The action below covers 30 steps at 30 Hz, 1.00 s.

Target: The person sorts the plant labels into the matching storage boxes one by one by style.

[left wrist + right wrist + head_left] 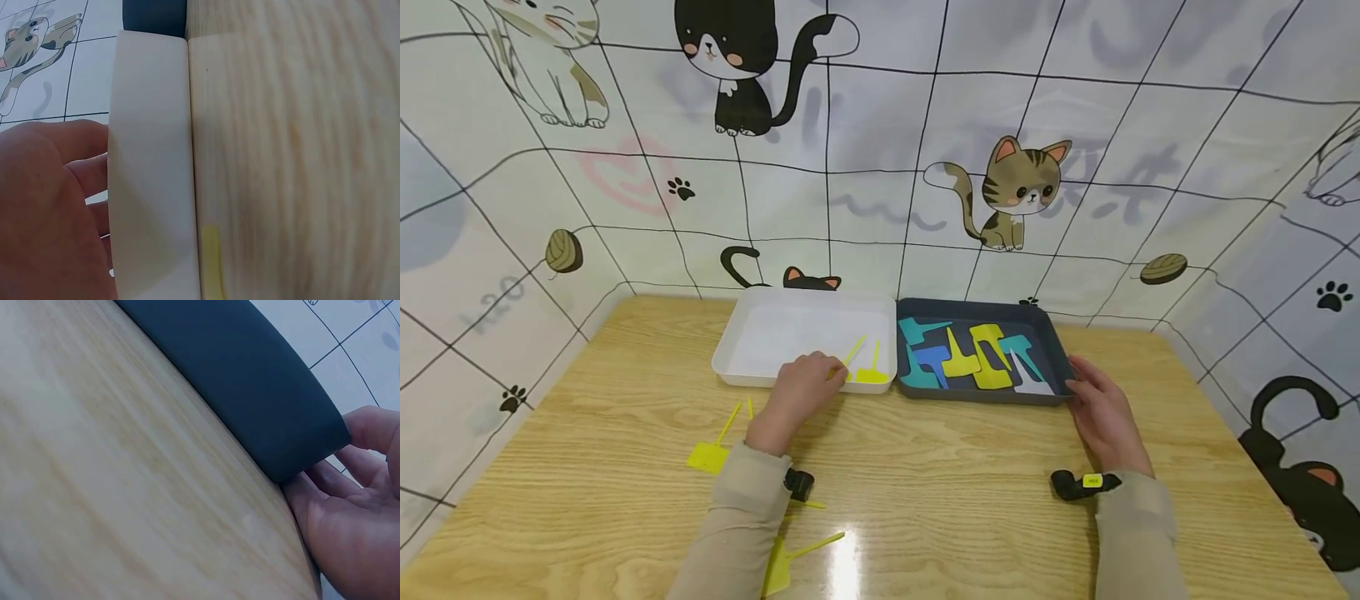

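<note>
My left hand (805, 383) reaches over the front rim of the white tray (775, 333). Its fingertips meet a yellow T-shaped plant label (855, 352) in there; whether they pinch it is hidden. Beside it lies another yellow label (872, 375). In the left wrist view, the fingers (87, 172) pass behind the white tray wall (153, 169). My right hand (1105, 412) holds the front right corner of the dark grey tray (985, 398). The right wrist view has its fingers (369, 428) at that tray's rim and lower corner (281, 450).
Inside the dark tray lie teal labels (921, 379), a blue label (934, 358), yellow labels (992, 377) and a white label (1032, 383). More yellow labels (707, 457) lie on the wooden table (955, 500), partly under the left arm. A cat-printed cloth (880, 200) stands behind the trays.
</note>
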Available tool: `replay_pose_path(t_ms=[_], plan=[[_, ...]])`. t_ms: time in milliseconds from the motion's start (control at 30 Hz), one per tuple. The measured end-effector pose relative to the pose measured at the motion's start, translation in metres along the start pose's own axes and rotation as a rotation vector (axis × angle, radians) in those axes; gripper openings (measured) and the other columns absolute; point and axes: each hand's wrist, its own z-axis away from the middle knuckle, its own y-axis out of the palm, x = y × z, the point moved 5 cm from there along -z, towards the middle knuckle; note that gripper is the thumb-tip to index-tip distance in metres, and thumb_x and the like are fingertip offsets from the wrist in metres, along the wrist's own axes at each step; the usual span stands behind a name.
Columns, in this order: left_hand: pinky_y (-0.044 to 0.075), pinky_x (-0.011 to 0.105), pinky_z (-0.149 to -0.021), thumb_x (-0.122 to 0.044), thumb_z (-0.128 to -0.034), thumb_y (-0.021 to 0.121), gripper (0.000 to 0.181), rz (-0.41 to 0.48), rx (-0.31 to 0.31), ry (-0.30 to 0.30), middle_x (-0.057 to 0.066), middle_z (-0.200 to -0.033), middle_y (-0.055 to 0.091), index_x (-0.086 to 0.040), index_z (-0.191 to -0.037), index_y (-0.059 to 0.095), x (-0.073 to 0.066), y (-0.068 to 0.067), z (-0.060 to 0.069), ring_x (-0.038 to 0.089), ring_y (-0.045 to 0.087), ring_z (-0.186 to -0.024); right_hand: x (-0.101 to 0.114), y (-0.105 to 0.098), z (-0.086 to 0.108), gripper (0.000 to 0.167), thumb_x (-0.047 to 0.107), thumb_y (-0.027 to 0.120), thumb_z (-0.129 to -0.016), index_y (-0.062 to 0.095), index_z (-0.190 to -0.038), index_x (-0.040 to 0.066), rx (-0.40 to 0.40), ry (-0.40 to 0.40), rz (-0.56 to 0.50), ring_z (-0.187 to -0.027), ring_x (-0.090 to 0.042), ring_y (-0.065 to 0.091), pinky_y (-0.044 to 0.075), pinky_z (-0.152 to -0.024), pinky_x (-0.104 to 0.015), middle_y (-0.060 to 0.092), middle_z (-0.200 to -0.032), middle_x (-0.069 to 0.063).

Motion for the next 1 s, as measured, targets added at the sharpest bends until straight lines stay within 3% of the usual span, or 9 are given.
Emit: replay_pose_path(t_ms=[267,567,867,1000], plan=[[0.032,0.05,-0.09,-0.044,-0.0922,0.039,0.038,-0.06,0.055,-0.025,0.007,-0.121,0.05,-0.02,-0.11,0.064,0.0002,0.0064,0.0007,0.03,0.043,-0.11,-0.0015,-0.0014,0.0018,0.058,0.003,0.045,-0.093,0.016,-0.142,0.003,0.002,-0.003,-0.009,-0.131,-0.021,0.015,0.015,-0.106,-0.031,0.009,-0.147,-0.01],[0.029,0.049,-0.092,-0.046,-0.0918,0.039,0.038,-0.062,0.062,-0.053,0.009,-0.118,0.047,-0.019,-0.105,0.063,-0.0004,0.0061,0.0013,0.03,0.04,-0.111,0.0004,0.0005,0.0004,0.056,0.003,0.044,-0.093,0.018,-0.142,0.005,-0.018,0.01,0.005,-0.131,-0.02,0.017,0.016,-0.106,-0.032,0.01,-0.147,-0.009],[0.028,0.05,-0.093,-0.048,-0.0917,0.037,0.041,-0.055,0.076,-0.058,0.009,-0.127,0.044,-0.02,-0.107,0.063,0.0006,0.0059,0.0007,0.031,0.036,-0.117,0.001,0.0003,0.0,0.053,0.003,0.045,-0.092,0.026,-0.141,0.009,-0.026,0.01,0.004,-0.13,-0.018,0.021,0.018,-0.105,-0.03,0.014,-0.146,-0.009],[0.027,0.05,-0.092,-0.049,-0.0919,0.034,0.044,-0.07,0.098,-0.065,0.007,-0.13,0.044,-0.019,-0.11,0.062,0.001,0.007,0.0007,0.032,0.035,-0.117,0.0005,0.0008,0.0002,0.054,0.001,0.044,-0.093,0.022,-0.142,0.006,-0.017,0.009,-0.024,-0.13,-0.019,0.019,0.016,-0.106,-0.031,0.012,-0.146,-0.01]])
